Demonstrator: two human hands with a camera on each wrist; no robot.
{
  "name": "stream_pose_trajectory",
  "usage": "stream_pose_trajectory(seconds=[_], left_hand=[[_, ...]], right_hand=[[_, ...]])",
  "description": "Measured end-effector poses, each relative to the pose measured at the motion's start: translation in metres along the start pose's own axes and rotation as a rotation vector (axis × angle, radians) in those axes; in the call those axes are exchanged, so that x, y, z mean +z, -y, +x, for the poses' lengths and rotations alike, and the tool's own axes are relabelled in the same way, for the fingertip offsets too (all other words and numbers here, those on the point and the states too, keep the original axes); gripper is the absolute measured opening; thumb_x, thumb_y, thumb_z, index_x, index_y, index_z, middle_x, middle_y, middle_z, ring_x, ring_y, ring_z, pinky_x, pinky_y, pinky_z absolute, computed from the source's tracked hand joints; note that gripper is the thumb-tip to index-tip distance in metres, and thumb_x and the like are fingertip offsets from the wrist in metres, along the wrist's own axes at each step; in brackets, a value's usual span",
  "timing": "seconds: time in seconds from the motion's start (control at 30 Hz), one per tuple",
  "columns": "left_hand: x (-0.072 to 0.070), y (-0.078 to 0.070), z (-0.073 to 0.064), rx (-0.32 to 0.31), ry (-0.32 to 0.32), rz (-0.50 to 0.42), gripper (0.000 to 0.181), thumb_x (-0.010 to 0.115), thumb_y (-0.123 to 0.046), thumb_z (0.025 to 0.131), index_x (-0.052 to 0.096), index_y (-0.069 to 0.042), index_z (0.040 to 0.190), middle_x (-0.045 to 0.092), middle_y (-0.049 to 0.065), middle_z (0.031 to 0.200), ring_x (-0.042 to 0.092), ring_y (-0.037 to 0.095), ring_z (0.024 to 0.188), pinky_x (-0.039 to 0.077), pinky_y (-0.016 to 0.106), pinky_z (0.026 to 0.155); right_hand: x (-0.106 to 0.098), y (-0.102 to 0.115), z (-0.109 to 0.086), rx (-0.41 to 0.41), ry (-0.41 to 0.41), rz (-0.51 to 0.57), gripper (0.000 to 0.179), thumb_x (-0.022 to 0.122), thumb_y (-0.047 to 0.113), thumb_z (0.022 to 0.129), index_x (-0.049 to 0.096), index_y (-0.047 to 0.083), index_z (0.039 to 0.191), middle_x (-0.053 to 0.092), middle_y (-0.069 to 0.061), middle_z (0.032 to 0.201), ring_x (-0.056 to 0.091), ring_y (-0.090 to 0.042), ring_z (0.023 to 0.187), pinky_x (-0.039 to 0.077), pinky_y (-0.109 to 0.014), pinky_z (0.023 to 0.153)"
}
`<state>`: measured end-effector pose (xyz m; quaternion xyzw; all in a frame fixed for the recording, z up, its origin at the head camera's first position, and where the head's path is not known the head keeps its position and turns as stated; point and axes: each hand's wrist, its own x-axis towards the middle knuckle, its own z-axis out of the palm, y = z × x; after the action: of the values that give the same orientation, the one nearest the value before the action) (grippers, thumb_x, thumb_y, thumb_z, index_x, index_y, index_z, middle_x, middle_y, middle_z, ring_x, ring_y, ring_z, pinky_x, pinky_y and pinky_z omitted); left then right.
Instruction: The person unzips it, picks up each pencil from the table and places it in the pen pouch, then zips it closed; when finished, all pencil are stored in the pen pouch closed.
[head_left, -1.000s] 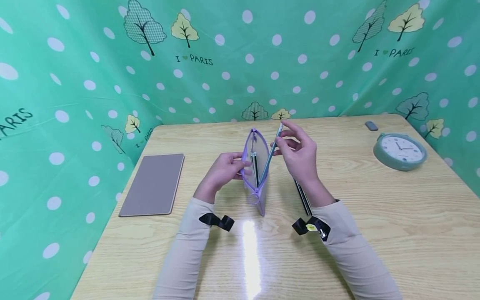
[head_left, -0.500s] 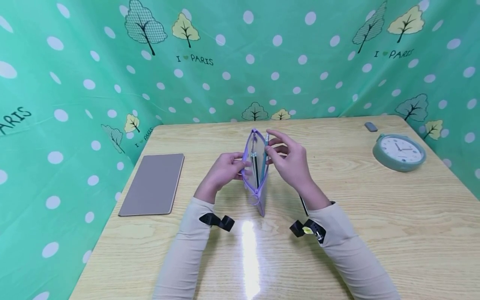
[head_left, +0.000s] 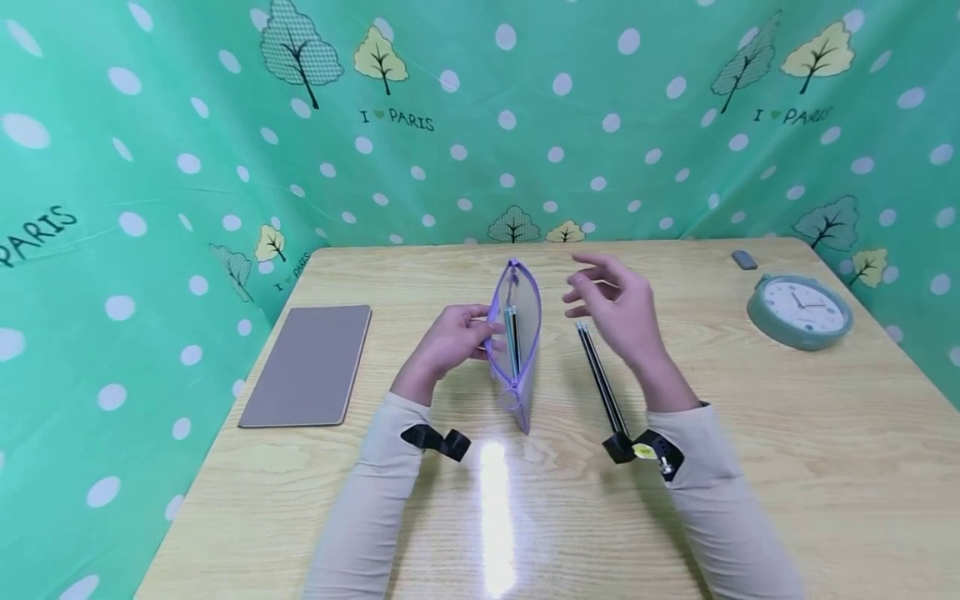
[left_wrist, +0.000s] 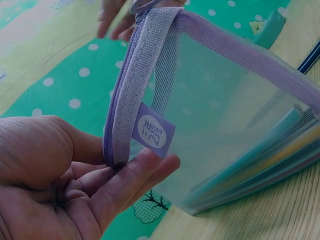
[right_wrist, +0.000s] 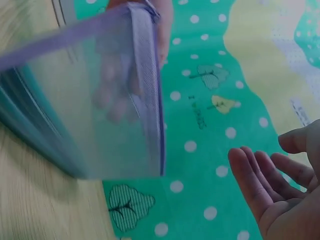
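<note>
In the head view my left hand (head_left: 450, 342) pinches the left rim of a purple-edged zip pencil pouch (head_left: 531, 333), which stands with its mouth spread wide. The left wrist view puts the thumb and fingers at the zipper edge beside a purple tag (left_wrist: 154, 131). Several pencils (head_left: 513, 343) lean inside the pouch, showing through its mesh (left_wrist: 215, 85). To the right of the pouch hovers my right hand (head_left: 622, 308), holding nothing, its fingers (right_wrist: 247, 175) loosely bent. Dark striped pencils (head_left: 602, 375) lie on the table beside the right forearm.
A grey notebook (head_left: 307, 365) lies at the left of the wooden table (head_left: 420, 517). On the right are a round green clock (head_left: 801, 312) and a small grey eraser-like block (head_left: 744, 260). A green dotted cloth (head_left: 465, 108) hangs behind and at the sides.
My right hand has lowered a blue-green pencil into the pouch, let go of it and drawn back to the right. The pencils on the table are uncovered more. The left hand keeps its grip.
</note>
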<state>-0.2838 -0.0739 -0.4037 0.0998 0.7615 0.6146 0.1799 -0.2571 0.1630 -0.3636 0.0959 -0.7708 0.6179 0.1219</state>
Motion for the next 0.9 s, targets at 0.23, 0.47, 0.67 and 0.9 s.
stream_pose_trajectory(seconds=[0.23,0.47,0.67,0.9], left_hand=[[0.000,0.001,0.001,-0.004,-0.004,0.004,0.041,0.051,-0.004,0.106,0.050,0.013,0.144,0.071,0.030,0.119,0.076,0.021,0.086,0.066,0.037,0.084],[-0.002,0.001,-0.001,-0.024,-0.006,0.005,0.041,0.052,-0.005,0.106,0.050,0.012,0.144,0.071,0.029,0.119,0.076,0.025,0.089,0.066,0.036,0.084],[-0.002,0.001,-0.001,-0.015,-0.008,0.004,0.041,0.052,-0.005,0.106,0.051,0.013,0.143,0.072,0.029,0.117,0.076,0.024,0.088,0.066,0.036,0.084],[-0.002,0.000,-0.001,-0.017,-0.005,0.006,0.041,0.052,-0.005,0.106,0.050,0.012,0.143,0.070,0.029,0.122,0.076,0.025,0.090,0.066,0.036,0.085]], right_hand=[[-0.035,-0.037,0.022,0.235,0.241,-0.336,0.038,0.057,0.009,0.103,0.058,-0.007,0.137,0.067,-0.030,0.112,0.073,-0.035,0.089,0.068,-0.035,0.072],[-0.042,-0.090,0.041,0.407,0.476,-0.584,0.046,0.062,0.004,0.096,0.052,-0.014,0.138,0.066,-0.034,0.116,0.073,-0.024,0.073,0.067,-0.034,0.065],[-0.033,-0.104,0.044,0.390,0.502,-0.627,0.039,0.064,0.000,0.093,0.058,-0.014,0.130,0.073,-0.027,0.099,0.066,-0.014,0.057,0.064,-0.029,0.054],[-0.028,-0.102,0.043,0.339,0.467,-0.795,0.041,0.062,-0.005,0.088,0.060,-0.014,0.128,0.072,-0.023,0.084,0.065,-0.015,0.048,0.060,-0.026,0.046]])
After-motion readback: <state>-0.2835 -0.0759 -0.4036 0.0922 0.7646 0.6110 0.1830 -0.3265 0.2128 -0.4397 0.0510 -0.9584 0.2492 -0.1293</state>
